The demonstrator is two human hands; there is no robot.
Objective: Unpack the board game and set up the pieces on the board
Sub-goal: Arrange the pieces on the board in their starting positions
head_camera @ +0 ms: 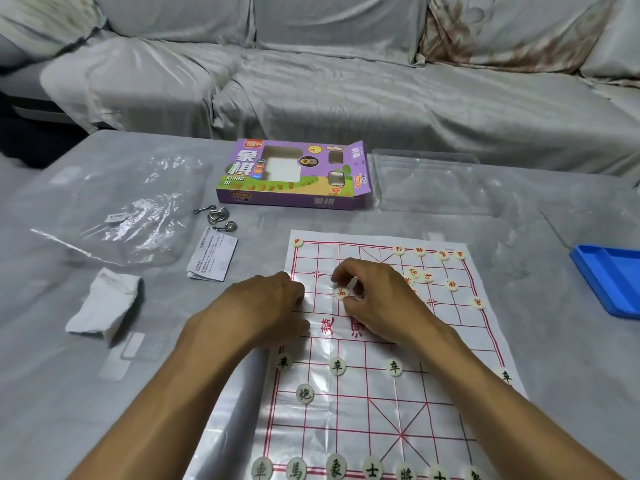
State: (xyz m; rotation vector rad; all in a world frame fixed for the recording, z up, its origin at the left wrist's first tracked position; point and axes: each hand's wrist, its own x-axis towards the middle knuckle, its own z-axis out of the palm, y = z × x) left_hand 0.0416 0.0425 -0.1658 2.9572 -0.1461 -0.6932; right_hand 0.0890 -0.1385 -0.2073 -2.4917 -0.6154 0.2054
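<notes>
Black pieces (pixel 335 466) line our board's (pixel 367 403) near edge; right hand (pixel 374 299) pinches a light, slick red piece (pixel 341 292) by its rim; left hand (pixel 273 306) curls, contents hidden.

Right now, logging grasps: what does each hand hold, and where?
Right hand pinches a red-marked piece by its rim. Left hand: cannot tell.

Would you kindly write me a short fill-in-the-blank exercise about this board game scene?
1. The right hand pinches a round piece with ____ lettering.
2. The game box beyond the board is mainly ____ in colour.
3. At the table's right edge lies a ____ tray.
4. The left hand rests at the board's ____ edge.

Missing words: red; purple; blue; left
</notes>
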